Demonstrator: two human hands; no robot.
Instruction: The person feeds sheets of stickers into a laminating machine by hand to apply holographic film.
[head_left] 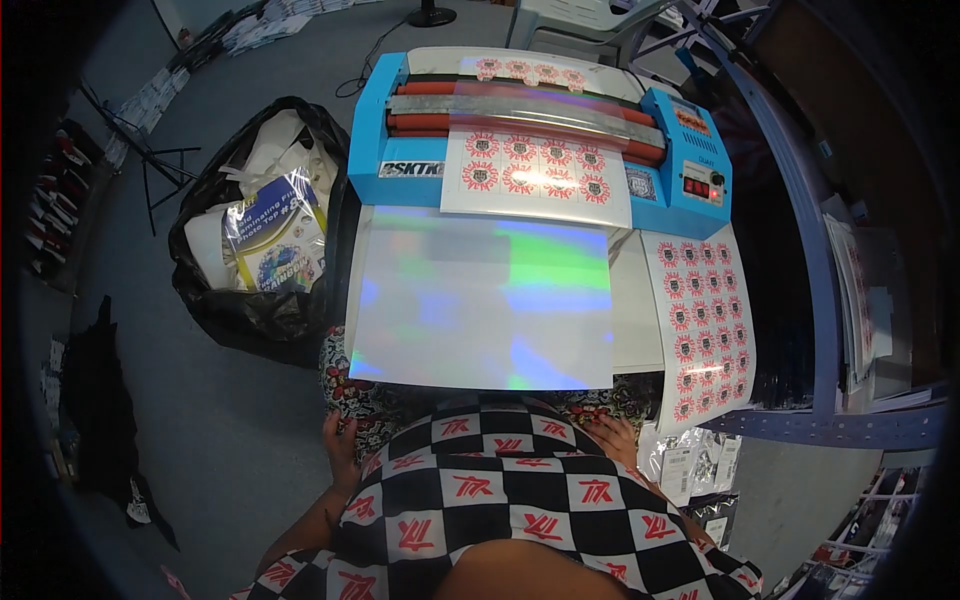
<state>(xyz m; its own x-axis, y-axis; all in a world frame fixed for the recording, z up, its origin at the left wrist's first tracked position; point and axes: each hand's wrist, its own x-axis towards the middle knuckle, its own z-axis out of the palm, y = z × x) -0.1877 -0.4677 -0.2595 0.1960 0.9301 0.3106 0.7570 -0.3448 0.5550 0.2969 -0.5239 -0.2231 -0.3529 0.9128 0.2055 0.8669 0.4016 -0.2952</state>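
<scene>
My left hand rests against my patterned trousers at the left thigh, fingers loosely extended and holding nothing. On the other thigh lies my right hand, fingers stretched out, also with nothing in it. Ahead of them a shiny holographic sheet lies flat on a white surface. Behind it stands a blue roller laminator with red rollers. A sticker sheet with red and black round prints passes between the rollers, and part of it shows at the back. Neither hand touches the sheets or the machine.
A second printed sticker sheet hangs over the right edge of the white table. To the left, a black bin bag holds scraps and a laminating film packet. A metal shelf frame stands at the right.
</scene>
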